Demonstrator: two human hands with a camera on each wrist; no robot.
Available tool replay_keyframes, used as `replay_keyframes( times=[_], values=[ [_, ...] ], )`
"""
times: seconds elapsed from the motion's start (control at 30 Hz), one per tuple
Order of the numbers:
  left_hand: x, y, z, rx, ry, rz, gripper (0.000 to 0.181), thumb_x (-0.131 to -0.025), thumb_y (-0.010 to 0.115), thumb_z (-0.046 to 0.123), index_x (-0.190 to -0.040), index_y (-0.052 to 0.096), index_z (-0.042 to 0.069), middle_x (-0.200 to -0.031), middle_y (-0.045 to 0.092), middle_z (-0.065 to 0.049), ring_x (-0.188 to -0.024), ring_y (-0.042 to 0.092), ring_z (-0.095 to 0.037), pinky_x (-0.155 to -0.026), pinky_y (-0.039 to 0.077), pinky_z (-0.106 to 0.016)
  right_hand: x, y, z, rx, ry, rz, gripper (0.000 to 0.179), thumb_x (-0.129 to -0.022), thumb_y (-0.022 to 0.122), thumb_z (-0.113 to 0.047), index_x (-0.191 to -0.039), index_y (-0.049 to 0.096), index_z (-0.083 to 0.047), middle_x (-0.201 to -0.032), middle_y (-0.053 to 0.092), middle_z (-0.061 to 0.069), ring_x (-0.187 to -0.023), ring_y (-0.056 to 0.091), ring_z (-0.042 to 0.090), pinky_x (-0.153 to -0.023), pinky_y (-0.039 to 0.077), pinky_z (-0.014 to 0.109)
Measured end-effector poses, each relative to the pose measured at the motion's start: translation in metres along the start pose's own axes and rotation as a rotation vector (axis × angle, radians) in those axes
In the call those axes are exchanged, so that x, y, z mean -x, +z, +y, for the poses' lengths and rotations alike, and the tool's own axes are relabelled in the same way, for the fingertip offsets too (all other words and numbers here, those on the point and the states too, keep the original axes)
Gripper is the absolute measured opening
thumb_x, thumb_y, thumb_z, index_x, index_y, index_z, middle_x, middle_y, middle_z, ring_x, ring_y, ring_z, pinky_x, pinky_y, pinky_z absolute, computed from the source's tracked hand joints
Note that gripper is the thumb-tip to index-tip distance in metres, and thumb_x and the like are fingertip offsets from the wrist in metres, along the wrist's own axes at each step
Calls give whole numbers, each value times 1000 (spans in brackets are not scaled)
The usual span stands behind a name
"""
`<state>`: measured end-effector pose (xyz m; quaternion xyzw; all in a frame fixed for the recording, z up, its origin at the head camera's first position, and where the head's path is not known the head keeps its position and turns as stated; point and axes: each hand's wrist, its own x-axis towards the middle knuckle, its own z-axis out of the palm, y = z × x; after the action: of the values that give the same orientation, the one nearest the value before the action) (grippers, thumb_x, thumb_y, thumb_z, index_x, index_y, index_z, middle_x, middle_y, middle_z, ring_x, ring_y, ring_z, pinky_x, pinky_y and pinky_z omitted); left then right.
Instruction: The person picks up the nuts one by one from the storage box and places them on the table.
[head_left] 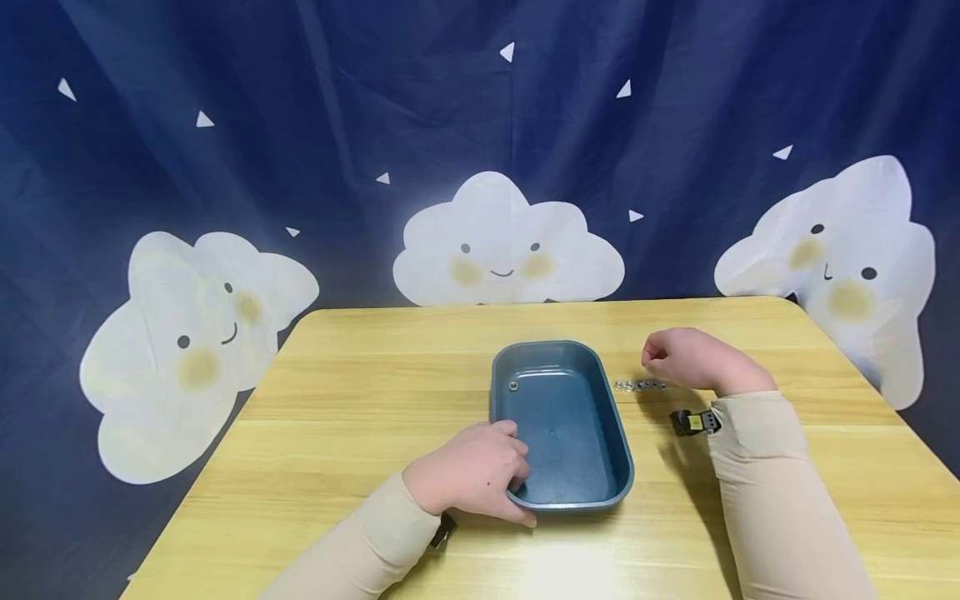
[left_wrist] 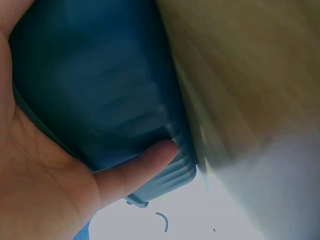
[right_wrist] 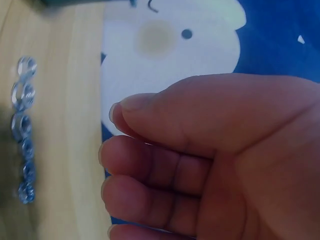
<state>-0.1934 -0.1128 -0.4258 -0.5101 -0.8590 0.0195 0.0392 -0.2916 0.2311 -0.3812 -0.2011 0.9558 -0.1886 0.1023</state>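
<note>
A dark teal plastic tray (head_left: 555, 433) lies on the wooden table, its open side up. My left hand (head_left: 476, 471) grips its near-left corner, with the thumb (left_wrist: 145, 162) against the outer wall and the other fingers over the rim. One small ring-shaped metal piece (head_left: 513, 385) sits inside, toward the far left. Right of the tray, several small shiny metal rings (right_wrist: 22, 125), like nuts, lie in a row. My right hand (head_left: 693, 358) hovers beside and above that row, fingers curled and thumb against the index finger. Nothing shows between those fingertips.
The light wooden table (head_left: 360, 400) extends around the tray on all sides. Behind its far edge hangs a dark blue curtain (head_left: 345, 100) printed with white clouds and small triangles. A black strap device (head_left: 693, 422) sits at the right wrist.
</note>
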Motion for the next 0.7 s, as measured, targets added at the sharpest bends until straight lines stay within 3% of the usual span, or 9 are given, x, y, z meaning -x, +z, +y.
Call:
replay_keyframes(
  times=[0.43, 0.7],
  values=[
    [0, 1, 0, 3, -3, 5, 56, -72, 75, 72, -55, 45, 29, -63, 35, 19, -69, 31, -10, -57, 24, -20, 8, -9, -38, 47, -103, 71, 5, -94, 63, -14, -90, 66, -16, -80, 60, -7, -76, 54, 16, -76, 45, 40],
    [1, 0, 1, 6, -16, -9, 55, -72, 74, 73, -56, 46, 30, -64, 36, 19, -70, 31, -9, -53, 25, -20, 7, -5, -56, 39, -185, 79, 6, -93, 63, -12, -94, 69, -13, -84, 65, -8, -76, 57, 13, -78, 48, 40]
  ],
)
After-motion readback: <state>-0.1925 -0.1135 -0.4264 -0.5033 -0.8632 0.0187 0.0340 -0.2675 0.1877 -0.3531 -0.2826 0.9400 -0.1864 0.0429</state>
